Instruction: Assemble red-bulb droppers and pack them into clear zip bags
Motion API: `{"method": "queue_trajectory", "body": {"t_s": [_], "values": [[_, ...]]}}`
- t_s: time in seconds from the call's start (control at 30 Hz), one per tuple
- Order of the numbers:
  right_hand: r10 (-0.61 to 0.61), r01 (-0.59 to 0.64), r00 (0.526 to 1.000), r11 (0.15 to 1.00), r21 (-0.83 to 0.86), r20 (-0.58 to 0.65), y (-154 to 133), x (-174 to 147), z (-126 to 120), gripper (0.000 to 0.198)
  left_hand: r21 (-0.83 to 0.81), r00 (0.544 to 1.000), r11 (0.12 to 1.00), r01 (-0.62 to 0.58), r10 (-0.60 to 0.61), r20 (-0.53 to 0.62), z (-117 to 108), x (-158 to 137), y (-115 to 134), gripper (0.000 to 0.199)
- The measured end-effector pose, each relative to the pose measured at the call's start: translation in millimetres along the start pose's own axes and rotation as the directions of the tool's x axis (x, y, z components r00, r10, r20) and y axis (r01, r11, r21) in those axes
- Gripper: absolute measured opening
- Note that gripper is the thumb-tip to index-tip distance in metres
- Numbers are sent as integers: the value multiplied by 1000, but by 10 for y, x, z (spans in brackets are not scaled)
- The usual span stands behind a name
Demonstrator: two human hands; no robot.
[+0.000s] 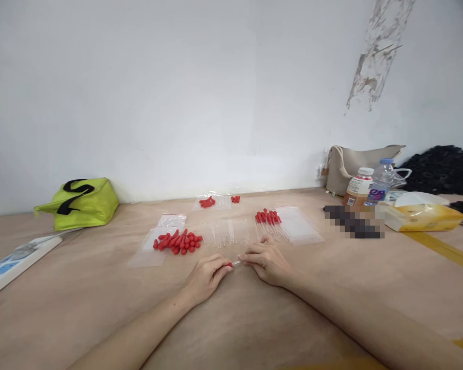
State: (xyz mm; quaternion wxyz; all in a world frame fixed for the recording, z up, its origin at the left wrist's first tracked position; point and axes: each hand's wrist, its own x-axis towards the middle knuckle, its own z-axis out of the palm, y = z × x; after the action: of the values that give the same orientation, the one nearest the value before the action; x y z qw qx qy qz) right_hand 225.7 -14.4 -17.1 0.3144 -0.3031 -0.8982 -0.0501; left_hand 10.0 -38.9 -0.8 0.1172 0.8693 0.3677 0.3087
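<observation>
My left hand (pixel 212 273) pinches a red rubber bulb (pixel 229 265), most of it hidden by the fingers. A thin glass dropper tube (pixel 236 262) runs from the bulb to my right hand (pixel 268 261), whose fingers are closed on its other end. How deep the tube sits in the bulb I cannot tell. Beyond my left hand lies a pile of red rubber bulbs (pixel 179 241) on clear plastic bags. Several bare glass tubes (pixel 226 233) lie side by side in the middle. Past my right hand are several droppers with red bulbs fitted (pixel 269 221), next to a clear zip bag (pixel 299 224).
Near the wall lie bagged red bulbs and tubes (pixel 216 202). At left are a lime-green bag (pixel 87 203) and a power strip (pixel 23 262). On the right stand a beige bag (pixel 343 169), a drink bottle (pixel 359 187), a water bottle (pixel 381 180) and a tissue pack (pixel 424 217).
</observation>
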Motion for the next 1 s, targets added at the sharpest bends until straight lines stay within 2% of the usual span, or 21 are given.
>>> {"method": "queue_trajectory", "body": {"t_s": [0.3, 0.6, 0.73, 0.83, 0.9, 0.93, 0.97, 1.0], "values": [[-32, 31, 999, 999, -32, -25, -122, -4, -24, 21, 112, 996, 990, -80, 74, 58, 18, -10, 5, 25], [25, -24, 999, 999, -45, 35, -176, 27, -9, 20, 161, 985, 976, -147, 129, 115, -2, 23, -14, 22], [45, -42, 998, 996, -79, 33, -216, 50, -61, 18, 277, 983, 943, -184, 181, 36, -31, 22, -93, 19], [53, -51, 998, 994, -93, 27, -228, 38, -126, 16, 263, 989, 958, -113, 133, -60, -55, -17, -125, 24], [161, -163, 986, 986, -48, -41, -167, 37, -182, 16, 213, 993, 976, -33, 56, -100, -69, -40, -125, 35], [261, -262, 960, 965, 0, -103, -105, 46, -216, 18, 190, 994, 982, -3, 23, -104, -74, -46, -122, 36], [382, -377, 909, 924, 64, -166, -22, 62, -253, 20, 170, 996, 985, 16, 0, -93, -77, -47, -118, 34], [511, -494, 830, 859, 133, -224, 81, 84, -292, 22, 156, 997, 987, 25, -14, -72, -78, -44, -114, 29]]}}
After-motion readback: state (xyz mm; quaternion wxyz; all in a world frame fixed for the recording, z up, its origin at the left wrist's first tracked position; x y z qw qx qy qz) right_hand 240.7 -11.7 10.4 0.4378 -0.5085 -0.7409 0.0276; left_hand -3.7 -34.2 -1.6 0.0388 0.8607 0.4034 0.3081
